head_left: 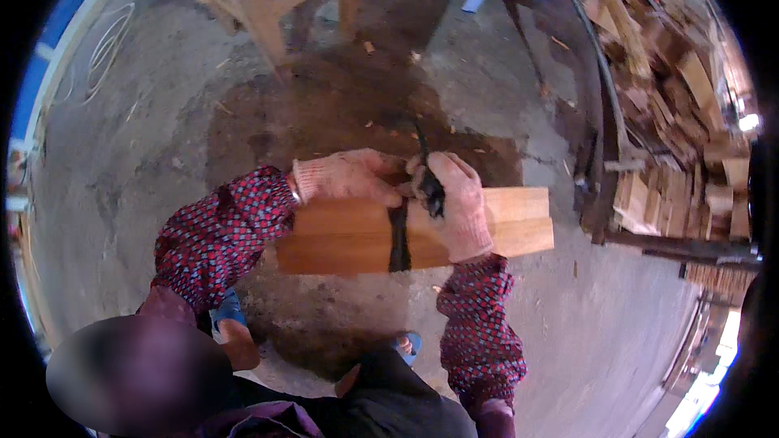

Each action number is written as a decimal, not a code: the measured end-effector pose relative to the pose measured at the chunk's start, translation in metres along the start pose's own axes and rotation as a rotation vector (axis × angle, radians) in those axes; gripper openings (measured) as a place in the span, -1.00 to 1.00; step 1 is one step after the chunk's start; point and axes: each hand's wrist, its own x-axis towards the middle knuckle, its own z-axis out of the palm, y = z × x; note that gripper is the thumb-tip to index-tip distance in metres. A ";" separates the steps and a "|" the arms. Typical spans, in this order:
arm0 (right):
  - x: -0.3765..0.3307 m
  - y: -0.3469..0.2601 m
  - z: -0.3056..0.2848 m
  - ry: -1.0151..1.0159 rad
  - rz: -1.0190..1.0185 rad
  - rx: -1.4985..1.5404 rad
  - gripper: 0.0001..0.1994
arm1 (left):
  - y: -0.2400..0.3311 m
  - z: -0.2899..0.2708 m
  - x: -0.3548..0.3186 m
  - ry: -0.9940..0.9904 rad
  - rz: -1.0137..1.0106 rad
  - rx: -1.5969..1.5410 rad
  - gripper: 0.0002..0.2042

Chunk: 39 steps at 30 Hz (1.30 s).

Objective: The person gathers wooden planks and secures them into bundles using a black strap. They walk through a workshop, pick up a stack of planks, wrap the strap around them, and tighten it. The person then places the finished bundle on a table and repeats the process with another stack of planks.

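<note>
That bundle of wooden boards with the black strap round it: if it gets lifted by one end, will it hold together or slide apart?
The bundle of wooden boards should stay stiff: flat, squared planks stacked flush. The single black strap binds only the middle, so the ends may fan or slip. The right hand holds the strap's end, so it may not be tight.
</note>
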 end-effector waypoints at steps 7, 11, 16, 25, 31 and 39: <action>0.001 0.009 0.002 0.088 -0.103 0.375 -0.82 | -0.014 0.006 0.006 0.245 0.013 0.048 -0.82; -0.007 0.017 -0.003 0.130 -0.189 0.414 -0.84 | -0.014 0.000 0.006 0.236 0.233 0.482 -0.87; -0.003 0.023 0.017 0.149 -0.359 0.241 -0.84 | -0.028 -0.010 0.010 0.084 0.113 0.649 -0.82; 0.009 -0.016 0.015 -0.040 -0.439 -0.973 -0.60 | -0.002 0.012 0.010 0.288 -0.035 0.539 -0.66; 0.000 -0.030 -0.017 -0.056 -0.285 -1.544 -0.58 | 0.001 0.011 0.003 0.226 -0.239 -0.285 -0.81; -0.033 -0.010 -0.009 -0.156 -0.416 -1.520 -0.70 | 0.031 0.008 -0.005 0.184 -0.220 -0.192 -0.88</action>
